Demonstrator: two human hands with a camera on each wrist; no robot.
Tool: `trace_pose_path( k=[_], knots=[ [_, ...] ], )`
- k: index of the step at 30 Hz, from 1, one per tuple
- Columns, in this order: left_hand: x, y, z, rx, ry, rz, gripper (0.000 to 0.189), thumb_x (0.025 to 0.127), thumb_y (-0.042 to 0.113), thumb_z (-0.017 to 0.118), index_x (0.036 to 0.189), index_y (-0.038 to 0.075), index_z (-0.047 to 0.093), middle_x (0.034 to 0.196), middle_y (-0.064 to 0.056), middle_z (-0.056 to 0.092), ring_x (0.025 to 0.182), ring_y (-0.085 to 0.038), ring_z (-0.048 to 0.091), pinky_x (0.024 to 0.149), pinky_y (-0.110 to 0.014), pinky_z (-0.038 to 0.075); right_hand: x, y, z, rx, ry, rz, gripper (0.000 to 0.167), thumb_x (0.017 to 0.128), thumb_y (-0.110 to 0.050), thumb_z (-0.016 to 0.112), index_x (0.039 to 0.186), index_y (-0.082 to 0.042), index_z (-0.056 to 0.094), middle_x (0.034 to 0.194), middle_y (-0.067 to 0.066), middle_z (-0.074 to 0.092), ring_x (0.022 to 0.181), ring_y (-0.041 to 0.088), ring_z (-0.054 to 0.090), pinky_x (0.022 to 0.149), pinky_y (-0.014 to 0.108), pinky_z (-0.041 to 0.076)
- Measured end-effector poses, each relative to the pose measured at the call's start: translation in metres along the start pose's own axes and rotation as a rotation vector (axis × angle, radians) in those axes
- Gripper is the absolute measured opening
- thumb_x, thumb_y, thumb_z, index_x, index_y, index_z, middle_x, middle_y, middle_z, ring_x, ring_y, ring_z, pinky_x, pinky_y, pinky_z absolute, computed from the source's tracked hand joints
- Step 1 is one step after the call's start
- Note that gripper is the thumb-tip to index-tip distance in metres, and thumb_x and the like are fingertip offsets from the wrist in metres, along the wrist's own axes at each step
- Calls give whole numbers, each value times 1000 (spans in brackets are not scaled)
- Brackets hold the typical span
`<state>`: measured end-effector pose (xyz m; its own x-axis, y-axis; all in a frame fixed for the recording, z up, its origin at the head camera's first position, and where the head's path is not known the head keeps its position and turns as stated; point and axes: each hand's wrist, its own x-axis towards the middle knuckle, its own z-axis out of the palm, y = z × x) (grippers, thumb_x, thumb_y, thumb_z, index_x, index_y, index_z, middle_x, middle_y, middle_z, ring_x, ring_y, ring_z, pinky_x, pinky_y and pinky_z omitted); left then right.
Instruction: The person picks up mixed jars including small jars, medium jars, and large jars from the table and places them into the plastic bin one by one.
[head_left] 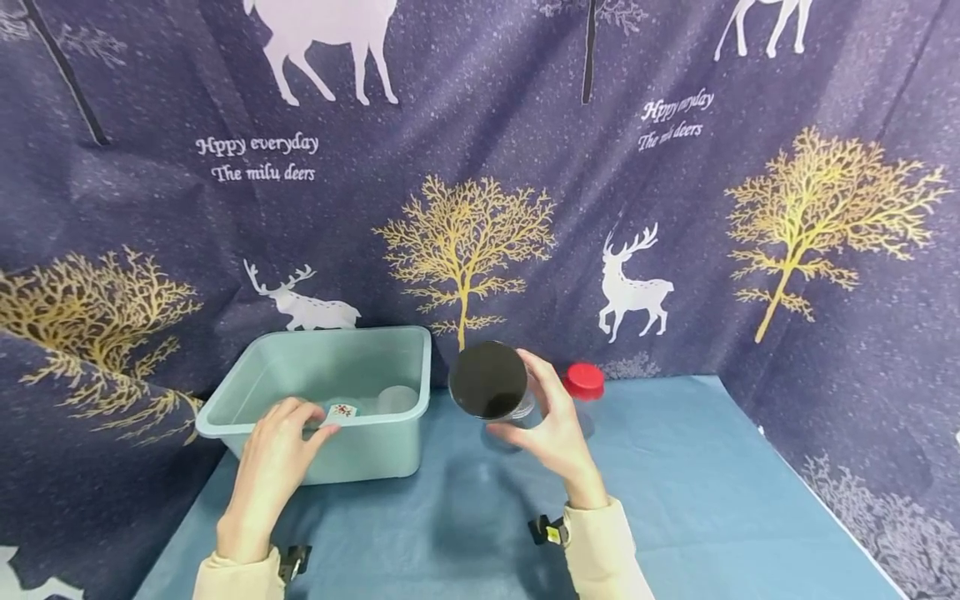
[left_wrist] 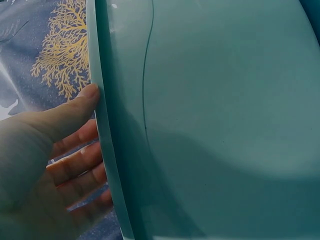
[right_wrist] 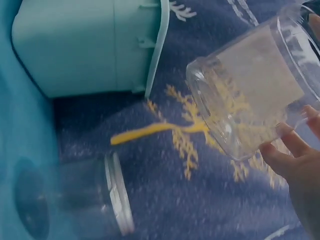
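Observation:
My right hand holds a clear plastic jar with a black lid. The jar is raised above the table and tilted, its lid toward the head camera. A pale label shows on its side in the right wrist view. At the front rim of a green plastic bin, my left hand hovers with thumb and index finger apart. In the left wrist view its thumb lies at the rim, and the other fingertips are hidden behind it. Nothing shows in that hand's grasp.
Inside the bin are a white item with a red pattern and a translucent round thing. A clear jar with a red lid stands at the back of the blue-covered table. Another clear jar stands below the raised one.

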<state>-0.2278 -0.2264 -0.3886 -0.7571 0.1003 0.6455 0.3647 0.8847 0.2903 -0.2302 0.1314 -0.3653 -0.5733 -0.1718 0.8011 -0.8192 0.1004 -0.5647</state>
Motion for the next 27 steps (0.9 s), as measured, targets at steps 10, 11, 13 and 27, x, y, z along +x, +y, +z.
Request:
trace_pose_path(
  k=[10, 11, 13, 27],
  knots=[
    [0, -1, 1, 12, 6, 0, 25, 74, 18, 86, 89, 7, 71, 89, -7, 63, 80, -32, 60, 64, -50, 48, 36, 37, 19, -301, -150, -234, 96, 61, -20, 94, 143, -10, 47, 143, 10, 47, 132, 26, 43, 107, 41, 37],
    [0, -1, 1, 13, 10, 3, 25, 74, 18, 86, 89, 6, 71, 88, -7, 62, 79, -32, 60, 64, -50, 48, 42, 38, 20, -312, -174, -275, 95, 62, -21, 94, 143, -9, 46, 143, 11, 46, 132, 27, 42, 108, 42, 36],
    [0, -1, 2, 16, 17, 6, 25, 74, 18, 86, 89, 6, 71, 88, -7, 62, 79, -32, 60, 64, -49, 48, 55, 41, 22, -337, -226, -349, 93, 65, -23, 92, 143, -7, 45, 144, 12, 45, 134, 29, 40, 109, 43, 34],
    [1, -2, 0, 14, 25, 23, 24, 73, 15, 87, 88, 5, 71, 86, -7, 62, 77, -30, 60, 63, -48, 48, 125, 55, 49, -568, -568, -596, 86, 74, -34, 86, 143, -3, 45, 141, 17, 46, 134, 35, 38, 114, 43, 24]
  ],
)
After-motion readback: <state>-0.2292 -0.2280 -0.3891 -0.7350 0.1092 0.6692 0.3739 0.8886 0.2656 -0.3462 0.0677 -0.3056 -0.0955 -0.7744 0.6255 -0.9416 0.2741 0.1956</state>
